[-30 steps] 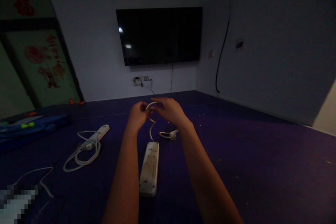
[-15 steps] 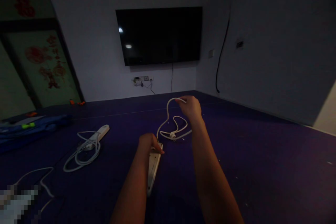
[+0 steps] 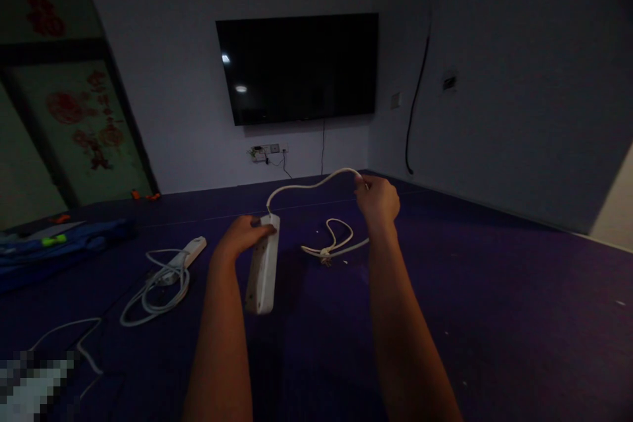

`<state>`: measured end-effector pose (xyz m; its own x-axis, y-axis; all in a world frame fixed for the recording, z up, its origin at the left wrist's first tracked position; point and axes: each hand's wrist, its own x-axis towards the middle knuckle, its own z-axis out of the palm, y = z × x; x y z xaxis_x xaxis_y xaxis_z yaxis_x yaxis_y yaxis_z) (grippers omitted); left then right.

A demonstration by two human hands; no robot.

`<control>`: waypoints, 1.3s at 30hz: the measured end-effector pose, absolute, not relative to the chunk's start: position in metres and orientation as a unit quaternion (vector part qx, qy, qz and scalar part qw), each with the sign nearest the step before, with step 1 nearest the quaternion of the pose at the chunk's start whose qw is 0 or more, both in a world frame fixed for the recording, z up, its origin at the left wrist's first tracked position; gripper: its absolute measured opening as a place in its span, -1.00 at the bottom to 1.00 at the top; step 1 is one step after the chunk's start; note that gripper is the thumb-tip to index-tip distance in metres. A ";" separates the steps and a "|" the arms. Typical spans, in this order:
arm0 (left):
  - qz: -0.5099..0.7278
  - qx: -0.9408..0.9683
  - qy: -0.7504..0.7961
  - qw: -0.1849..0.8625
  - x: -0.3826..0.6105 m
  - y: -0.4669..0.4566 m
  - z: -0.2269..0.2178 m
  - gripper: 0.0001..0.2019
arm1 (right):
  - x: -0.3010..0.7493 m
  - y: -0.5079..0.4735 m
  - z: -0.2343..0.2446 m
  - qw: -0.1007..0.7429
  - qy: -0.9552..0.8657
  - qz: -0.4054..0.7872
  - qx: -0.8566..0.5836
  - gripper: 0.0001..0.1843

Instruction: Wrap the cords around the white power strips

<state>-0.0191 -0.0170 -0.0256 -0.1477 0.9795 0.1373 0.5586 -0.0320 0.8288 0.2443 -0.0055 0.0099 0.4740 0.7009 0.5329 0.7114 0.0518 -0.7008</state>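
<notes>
The power strip point(image 3: 262, 267) looks like smooth white plastic, its cord point(image 3: 309, 184) rubbery and matt. The floor point(image 3: 494, 290) is covered in matt purple carpet-like stuff; the TV point(image 3: 299, 66) screen's glossy.

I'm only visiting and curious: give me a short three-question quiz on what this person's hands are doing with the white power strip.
1. True or false: the left hand grips the power strip at the end where its cord comes out.
2. What does the right hand hold? A a phone; B the cord; C a cup.
3. Fill in: the plug lies on the purple ___.
Key: 1 true; 2 B; 3 floor.
</notes>
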 end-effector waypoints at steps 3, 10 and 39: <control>0.592 0.555 0.535 0.235 -0.030 -0.033 -0.006 -0.61 | 0.249 0.001 0.005 0.474 -0.524 0.014 -0.708 -0.64; 0.753 0.517 0.403 0.061 -0.017 -0.042 0.012 -0.40 | 0.240 0.019 -0.009 0.375 -0.626 0.035 -0.683 -0.70; 0.649 0.578 0.377 0.319 0.008 -0.046 0.008 -0.61 | 0.187 -0.001 0.010 0.607 -0.726 0.134 -0.295 -0.59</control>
